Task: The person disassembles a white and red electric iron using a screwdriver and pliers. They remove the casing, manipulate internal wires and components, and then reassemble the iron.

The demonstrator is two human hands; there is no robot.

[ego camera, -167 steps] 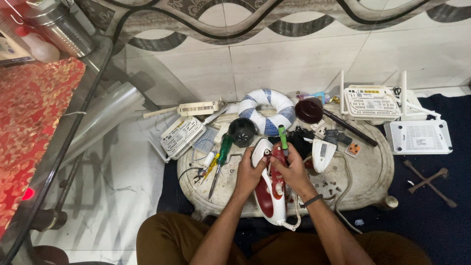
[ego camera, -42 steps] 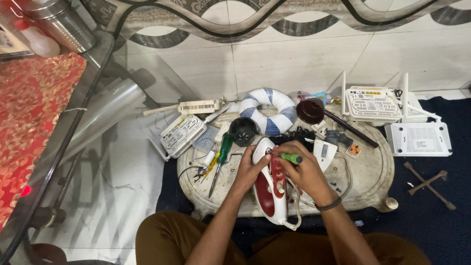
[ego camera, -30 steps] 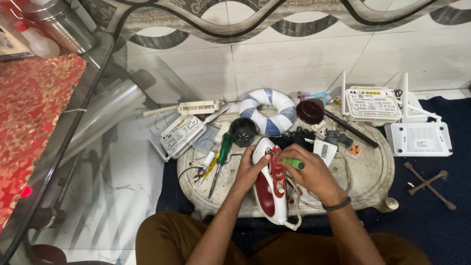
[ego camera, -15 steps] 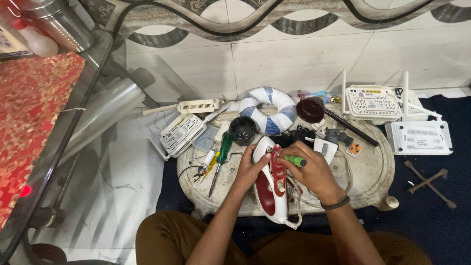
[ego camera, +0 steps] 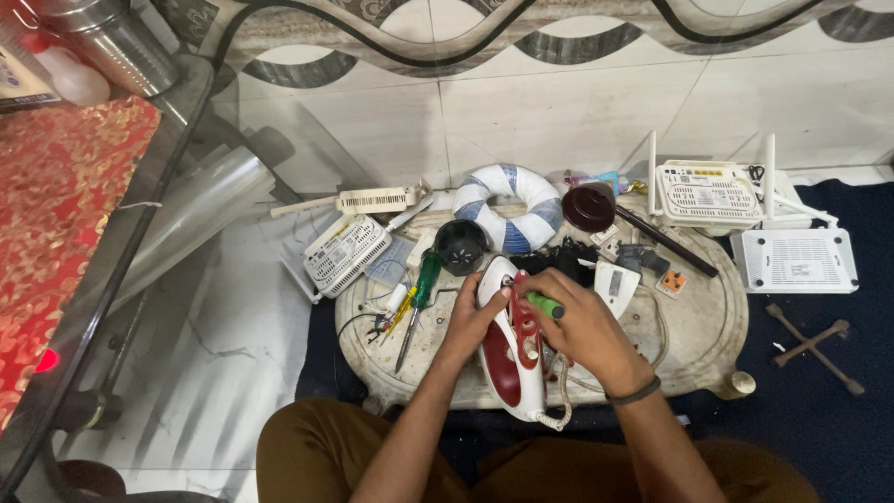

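- The tiled floor (ego camera: 577,102) runs pale across the top of the view, with a dark blue mat (ego camera: 838,410) at the right.
- A low oval table (ego camera: 708,326) with a pale, worn top sits in front of the seated person and carries most of the things.
- Two white routers lie at the right: one with upright aerials (ego camera: 710,191) at the table's far edge, one flat (ego camera: 794,261) on the mat.
- A blue-and-white ring (ego camera: 507,205) rests at the table's far side.
- The red-and-white iron (ego camera: 510,359) lies lengthwise in the middle of the table, its nose pointing away from the person.
- The left hand (ego camera: 473,317) rests on the iron's left side near the nose, fingers curved against the white casing, steadying it; the grip is loose rather than clenched.
- The right hand (ego camera: 587,326) is closed around a green-handled screwdriver (ego camera: 545,305), its tip aimed down at the top of the iron.
- A second, larger green screwdriver (ego camera: 417,303) lies untouched just left of the iron.
- A metal cross wrench (ego camera: 812,345) lies on the mat.
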